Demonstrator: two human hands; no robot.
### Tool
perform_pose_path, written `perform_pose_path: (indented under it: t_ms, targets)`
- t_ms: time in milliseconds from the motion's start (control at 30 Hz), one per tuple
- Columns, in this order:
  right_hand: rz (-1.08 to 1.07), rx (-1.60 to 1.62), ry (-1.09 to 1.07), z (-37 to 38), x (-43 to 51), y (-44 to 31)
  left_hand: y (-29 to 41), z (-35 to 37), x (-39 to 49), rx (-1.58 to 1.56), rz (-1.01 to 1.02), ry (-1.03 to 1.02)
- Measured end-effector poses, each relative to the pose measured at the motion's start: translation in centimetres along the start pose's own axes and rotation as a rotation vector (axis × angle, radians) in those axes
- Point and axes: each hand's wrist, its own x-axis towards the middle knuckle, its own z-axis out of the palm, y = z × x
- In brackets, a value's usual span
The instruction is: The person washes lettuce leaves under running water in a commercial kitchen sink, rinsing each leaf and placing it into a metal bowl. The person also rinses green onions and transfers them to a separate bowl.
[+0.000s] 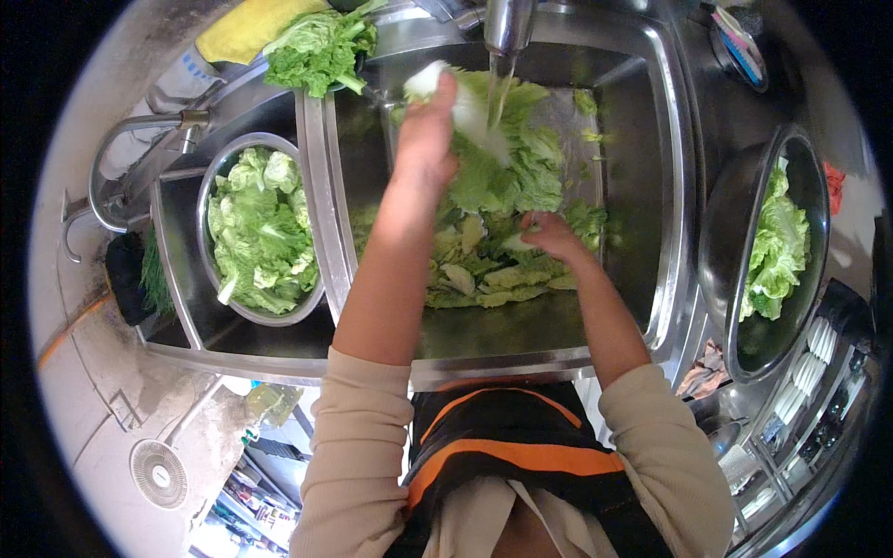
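My left hand (pixel 429 132) grips the pale stem end of a leafy napa cabbage piece (pixel 509 160), thumb on top. Water from the faucet (pixel 508 31) runs onto its leaves, which hang over the wide steel sink basin (pixel 628 293). By the lower edge of that piece is my right hand (pixel 554 236), its fingers curled close to a whitish stem part. Whether they grip it is unclear. Loose cabbage leaves (pixel 481 272) lie in the water below both hands.
Left, a steel bowl (pixel 202 209) of cabbage leaves sits in the neighbouring basin. Another large steel bowl (pixel 715 230) with leaves stands tilted in view at right. More greens (pixel 317 52) rest at the back beside a yellow cloth (pixel 254 28). A curved second faucet (pixel 111 139) rises far left.
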Motion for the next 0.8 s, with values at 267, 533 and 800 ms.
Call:
perform_pose_path:
  t_ms: [267, 533, 800]
  targets:
    - [-0.518, 0.521, 0.228, -10.8, -9.0, -10.0, 1.5, -3.2, 0.8, -0.15, 0.086, -0.005]
    - [-0.877, 0.129, 0.018, -13.6, -7.4, -20.9, -0.5, -1.5, -1.4, 0.061, -0.013, -0.31]
    - [-1.023, 0.128, 0.248, -11.7, -2.5, -24.2, -1.2, -2.1, -4.5, -0.384, -0.127, -0.339]
